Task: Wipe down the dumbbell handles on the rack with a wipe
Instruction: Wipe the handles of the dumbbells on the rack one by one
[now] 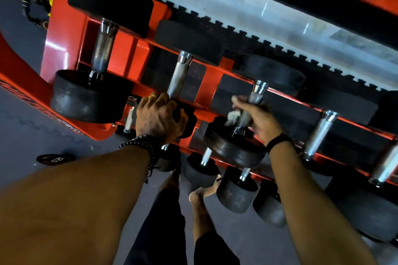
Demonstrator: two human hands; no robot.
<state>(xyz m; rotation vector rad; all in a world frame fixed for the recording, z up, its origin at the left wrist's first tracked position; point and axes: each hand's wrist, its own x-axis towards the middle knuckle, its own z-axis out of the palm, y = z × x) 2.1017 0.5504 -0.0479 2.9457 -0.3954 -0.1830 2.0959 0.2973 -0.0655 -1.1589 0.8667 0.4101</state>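
Black dumbbells with knurled chrome handles lie in a row on a red rack. My right hand wraps around the third dumbbell's handle, with a small white wipe bunched between my fingers and the metal. My left hand grips the near black head of the second dumbbell, fingers curled over it at the base of its handle. The first dumbbell's darker handle stands free at the left.
More dumbbells continue to the right on the same shelf, and smaller ones sit on the lower tier by my bare feet. A black strap lies on the grey floor at the left. A black-and-yellow rope hangs beyond the rack.
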